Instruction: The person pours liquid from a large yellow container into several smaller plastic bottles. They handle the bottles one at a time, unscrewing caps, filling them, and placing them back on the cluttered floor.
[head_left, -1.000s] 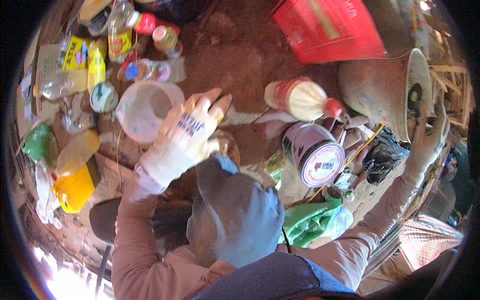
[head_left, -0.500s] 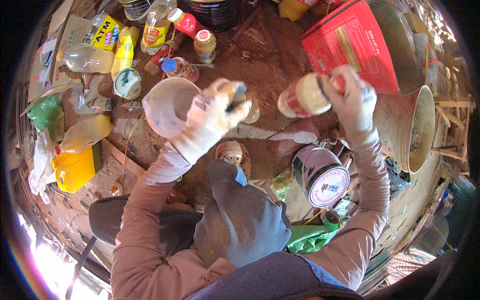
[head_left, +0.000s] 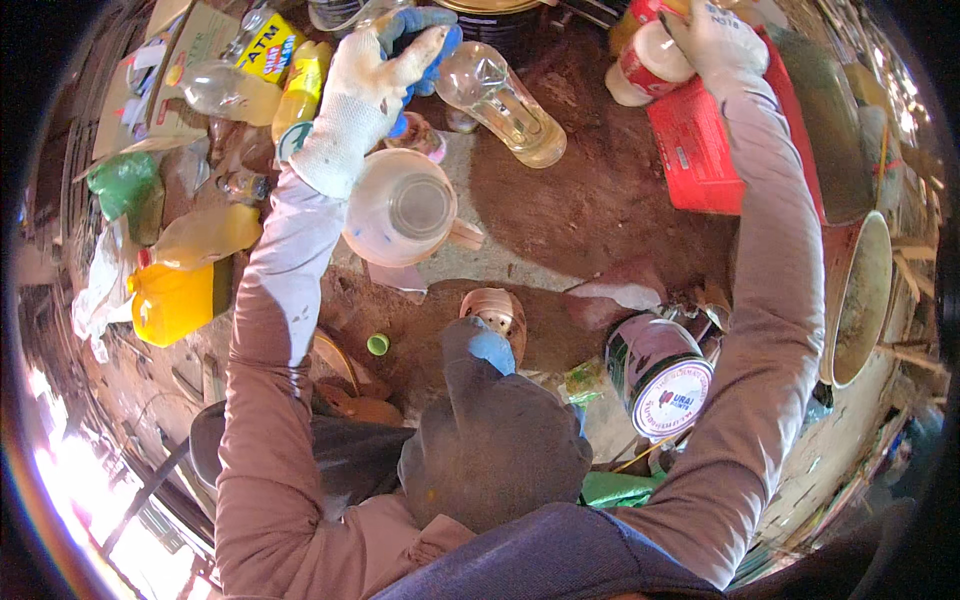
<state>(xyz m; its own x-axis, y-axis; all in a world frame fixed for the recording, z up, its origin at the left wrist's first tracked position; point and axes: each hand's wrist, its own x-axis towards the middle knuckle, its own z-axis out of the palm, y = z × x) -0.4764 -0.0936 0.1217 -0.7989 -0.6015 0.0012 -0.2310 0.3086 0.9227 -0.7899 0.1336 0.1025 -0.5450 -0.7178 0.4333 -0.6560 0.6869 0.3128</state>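
My right hand (head_left: 722,45), in a white glove, is closed on the upper part of a cream container (head_left: 652,62) with a red label, beside the edge of a red sheet (head_left: 695,145). At the upper left, my left hand (head_left: 385,70) has bent fingers, thumb and forefinger apart, with blue showing on the glove. A clear bottle (head_left: 505,110) with a little pale amber liquid tilts just right of those fingertips. What lies behind the left hand is partly hidden. Near my left wrist sits a white plastic jug (head_left: 395,235) with a handle, its opening upward.
Several bottles, including a yellow one (head_left: 300,95), crowd the upper left. A yellow jerrycan (head_left: 172,312) is at left. A paint tin (head_left: 655,375) lies right of my shoe (head_left: 495,310). Beyond my right arm is a large bucket (head_left: 855,300). A dark tub (head_left: 490,25) stands at the far side.
Both hands have reached farther forward, the left also leftward. The cream container has moved away with my right hand. The clear bottle now shows plainly beside my left hand. The view has shifted slightly.
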